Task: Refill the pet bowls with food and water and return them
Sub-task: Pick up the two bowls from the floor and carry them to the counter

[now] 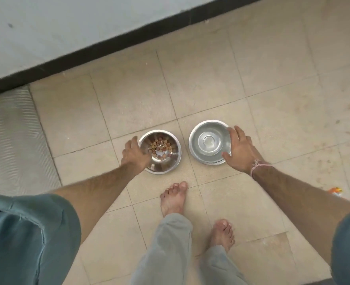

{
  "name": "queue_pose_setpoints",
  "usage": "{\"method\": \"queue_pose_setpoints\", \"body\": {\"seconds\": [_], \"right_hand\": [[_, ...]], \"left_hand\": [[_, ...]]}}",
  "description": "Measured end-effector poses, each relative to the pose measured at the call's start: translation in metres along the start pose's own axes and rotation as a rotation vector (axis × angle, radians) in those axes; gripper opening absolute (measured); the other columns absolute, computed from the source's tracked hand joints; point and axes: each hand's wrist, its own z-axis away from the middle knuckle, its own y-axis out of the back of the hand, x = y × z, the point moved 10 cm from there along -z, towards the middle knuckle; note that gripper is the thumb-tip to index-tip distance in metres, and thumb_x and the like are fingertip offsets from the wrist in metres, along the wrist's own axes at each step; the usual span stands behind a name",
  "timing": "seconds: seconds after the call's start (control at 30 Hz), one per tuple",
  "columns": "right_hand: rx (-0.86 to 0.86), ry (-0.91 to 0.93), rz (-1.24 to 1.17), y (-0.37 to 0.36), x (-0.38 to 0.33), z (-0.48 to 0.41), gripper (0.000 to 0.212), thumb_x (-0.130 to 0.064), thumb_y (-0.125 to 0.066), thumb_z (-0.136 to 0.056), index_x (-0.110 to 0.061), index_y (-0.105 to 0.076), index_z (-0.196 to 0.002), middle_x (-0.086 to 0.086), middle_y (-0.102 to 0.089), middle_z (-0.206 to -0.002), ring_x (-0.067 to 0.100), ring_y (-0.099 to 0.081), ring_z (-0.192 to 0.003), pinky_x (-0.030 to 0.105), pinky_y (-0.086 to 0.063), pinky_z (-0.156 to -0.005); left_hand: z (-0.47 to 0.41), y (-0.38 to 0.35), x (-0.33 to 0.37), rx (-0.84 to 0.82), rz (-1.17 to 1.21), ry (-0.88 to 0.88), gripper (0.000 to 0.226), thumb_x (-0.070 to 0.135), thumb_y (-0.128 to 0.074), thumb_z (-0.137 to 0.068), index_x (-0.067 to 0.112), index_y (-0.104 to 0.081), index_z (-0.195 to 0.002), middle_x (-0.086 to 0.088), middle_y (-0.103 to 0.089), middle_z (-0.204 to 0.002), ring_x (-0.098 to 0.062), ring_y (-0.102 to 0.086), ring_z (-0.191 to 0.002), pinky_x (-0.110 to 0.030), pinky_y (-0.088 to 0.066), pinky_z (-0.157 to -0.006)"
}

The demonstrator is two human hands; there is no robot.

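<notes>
Two steel bowls stand side by side on the beige tiled floor. The left bowl (170, 159) is deep and holds brown kibble (160, 148) in its bottom. My left hand (134, 154) grips its left rim. The right bowl (208, 144) is shallower and looks to hold clear water. My right hand (239, 150) lies on its right rim, fingers spread over the edge. I cannot tell whether the bowls rest fully on the floor or are just above it.
A white wall (67, 23) with a black skirting (129, 40) runs behind the bowls. A grey ribbed mat (11, 140) lies at the left. My bare feet (173, 199) stand just in front of the bowls. A small orange scrap (335, 191) lies at the right.
</notes>
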Motion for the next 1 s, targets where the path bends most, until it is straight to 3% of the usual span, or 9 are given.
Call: {"method": "queue_pose_setpoints", "body": {"seconds": [0.1, 0.17, 0.2, 0.3, 0.4, 0.5, 0.57, 0.73, 1.0], "right_hand": [[0.035, -0.135, -0.094, -0.029, 0.029, -0.036, 0.093, -0.021, -0.064, -0.096, -0.015, 0.002, -0.163, 0.016, -0.001, -0.170, 0.046, -0.027, -0.147, 0.052, -0.038, -0.116], [0.061, -0.241, -0.241, -0.044, 0.044, -0.053, 0.095, -0.016, -0.066, -0.096, -0.015, 0.002, -0.162, 0.022, -0.013, -0.165, 0.048, -0.040, -0.139, 0.053, -0.044, -0.113], [0.080, -0.301, -0.326, -0.051, 0.052, -0.060, 0.092, -0.012, -0.066, -0.095, -0.014, -0.002, -0.161, 0.027, -0.027, -0.158, 0.048, -0.049, -0.132, 0.052, -0.048, -0.108], [0.128, -0.450, -0.423, -0.062, 0.066, -0.066, 0.055, -0.007, -0.061, -0.096, -0.009, -0.035, -0.144, 0.028, -0.056, -0.124, 0.047, -0.062, -0.109, 0.053, -0.056, -0.094], [0.170, -0.525, -0.463, -0.065, 0.070, -0.063, 0.035, -0.001, -0.053, -0.092, -0.007, -0.049, -0.126, 0.023, -0.057, -0.113, 0.044, -0.063, -0.099, 0.048, -0.057, -0.083], [0.186, -0.564, -0.525, -0.062, 0.068, -0.052, 0.039, 0.001, -0.052, -0.091, -0.006, -0.050, -0.129, 0.024, -0.059, -0.118, 0.043, -0.063, -0.100, 0.044, -0.056, -0.079], [0.201, -0.576, -0.564, -0.052, 0.065, -0.041, 0.041, 0.002, -0.051, -0.091, -0.004, -0.050, -0.131, 0.022, -0.059, -0.114, 0.038, -0.059, -0.094, 0.041, -0.052, -0.077], [0.237, -0.541, -0.647, 0.002, 0.046, 0.002, 0.029, 0.001, -0.051, -0.091, -0.003, -0.055, -0.119, 0.020, -0.060, -0.107, 0.035, -0.058, -0.088, 0.037, -0.048, -0.073], [0.361, -0.477, -0.769, 0.144, 0.015, 0.124, 0.022, -0.003, -0.051, -0.082, -0.010, -0.057, -0.102, 0.015, -0.061, -0.103, 0.040, -0.064, -0.090, 0.051, -0.062, -0.079]], "left_hand": [[-0.043, -0.027, -0.036, 0.059, 0.302, 0.233, 0.081, 0.030, -0.066, -0.096, 0.019, -0.015, -0.159, -0.015, -0.036, -0.154, -0.036, -0.047, -0.133, -0.038, -0.049, -0.093], [-0.063, -0.062, -0.059, -0.043, 0.383, 0.371, 0.081, 0.018, -0.071, -0.091, 0.021, -0.023, -0.155, -0.015, -0.050, -0.144, -0.035, -0.058, -0.120, -0.039, -0.055, -0.091], [-0.083, -0.086, -0.052, -0.156, 0.361, 0.258, 0.074, 0.019, -0.071, -0.090, 0.024, -0.030, -0.151, -0.014, -0.056, -0.138, -0.034, -0.063, -0.114, -0.044, -0.057, -0.091], [-0.127, -0.195, -0.122, -0.010, -0.046, 0.000, 0.056, 0.057, -0.046, -0.100, 0.051, -0.024, -0.151, 0.000, -0.055, -0.138, -0.035, -0.058, -0.125, -0.065, -0.042, -0.103], [-0.055, -0.293, -0.110, -0.153, 0.035, -0.013, 0.045, 0.031, -0.050, -0.101, 0.034, -0.027, -0.141, -0.009, -0.050, -0.137, -0.040, -0.052, -0.125, -0.059, -0.043, -0.098], [-0.037, -0.133, -0.062, -0.290, 0.692, 0.396, 0.048, 0.004, -0.055, -0.094, 0.021, -0.033, -0.133, -0.011, -0.058, -0.125, -0.037, -0.061, -0.112, -0.046, -0.052, -0.084], [-0.038, -0.077, -0.053, -0.047, 0.620, 0.348, 0.046, -0.008, -0.057, -0.091, 0.011, -0.050, -0.132, -0.008, -0.066, -0.104, -0.028, -0.070, -0.091, -0.035, -0.058, -0.064], [0.016, 0.000, -0.014, -0.073, 0.840, 0.318, 0.043, -0.012, -0.055, -0.091, 0.010, -0.053, -0.128, -0.004, -0.065, -0.093, -0.021, -0.068, -0.079, -0.034, -0.059, -0.058], [0.132, 0.113, 0.051, -0.019, 0.926, 0.174, 0.048, -0.014, -0.051, -0.090, 0.008, -0.051, -0.133, -0.016, -0.068, -0.117, -0.027, -0.072, -0.085, -0.035, -0.062, -0.058]]}}
